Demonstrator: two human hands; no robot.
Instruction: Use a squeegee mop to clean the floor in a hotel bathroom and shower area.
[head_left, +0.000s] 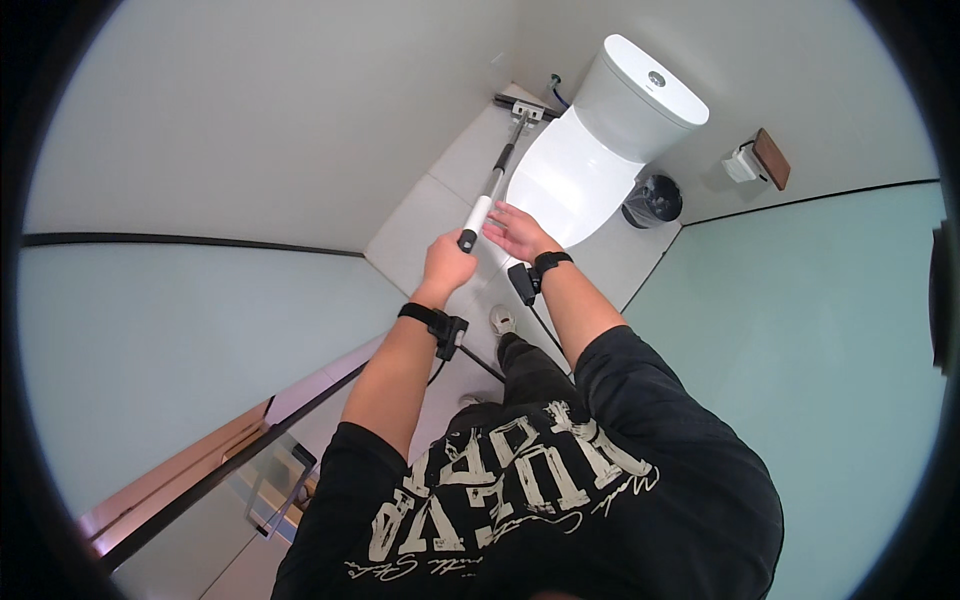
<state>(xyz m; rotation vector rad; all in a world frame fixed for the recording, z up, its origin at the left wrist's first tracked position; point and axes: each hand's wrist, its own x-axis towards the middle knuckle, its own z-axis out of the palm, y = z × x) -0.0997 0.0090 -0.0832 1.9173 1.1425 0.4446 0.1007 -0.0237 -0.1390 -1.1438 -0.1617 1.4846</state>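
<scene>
A long-handled flat mop (477, 215) reaches away from me, with a white sleeve, dark grips and a metal pole. My left hand (448, 262) is closed around the handle's near end. Beside the white sleeve, my right hand (523, 234) is spread with its palm towards the handle; whether its fingertips touch it, I cannot tell. The mop head (528, 112) lies on the tiled floor (431, 202) in the corner, between the wall and the toilet. Just past my right hand stands the white toilet (574, 176), its lid down.
A lined black waste bin (652, 201) stands right of the toilet. Above it, a paper holder with a wooden shelf (771, 159) juts from the wall. Frosted partitions (780, 300) flank me. A water valve (555, 79) with a hose is behind the toilet. Cables hang from both wrist devices.
</scene>
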